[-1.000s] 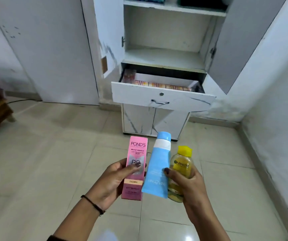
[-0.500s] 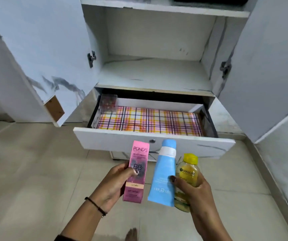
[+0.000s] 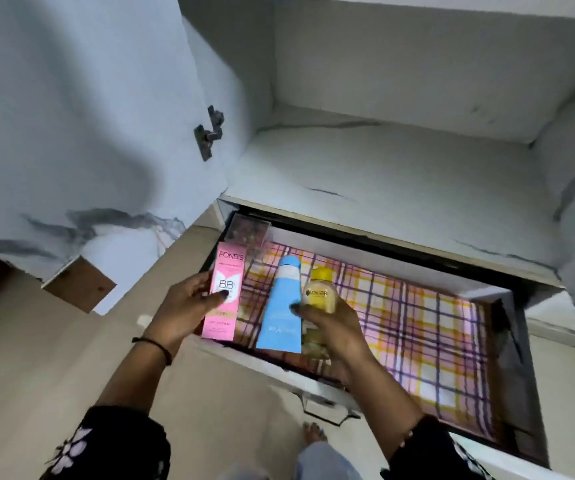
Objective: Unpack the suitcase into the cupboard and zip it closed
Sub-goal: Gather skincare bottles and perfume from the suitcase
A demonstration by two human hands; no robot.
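My left hand (image 3: 184, 308) grips a pink Pond's BB cream box (image 3: 223, 292) upright over the left end of the open drawer (image 3: 508, 455). My right hand (image 3: 334, 327) holds two items together: a blue tube with a white band (image 3: 281, 306) and a small bottle with a yellow cap (image 3: 319, 297). Both hands hover above the drawer's checked pink, yellow and purple liner (image 3: 424, 327). The suitcase is out of view.
The white cupboard stands open, its left door (image 3: 81, 133) swung out beside my left arm. A bare shelf (image 3: 400, 181) lies above the drawer. A small clear box (image 3: 248, 230) sits in the drawer's back left corner. My foot (image 3: 314, 436) is on the tiled floor below.
I have stepped up close to the cupboard. Both hands with their items, earlier in front of the drawer, are now over its inside.
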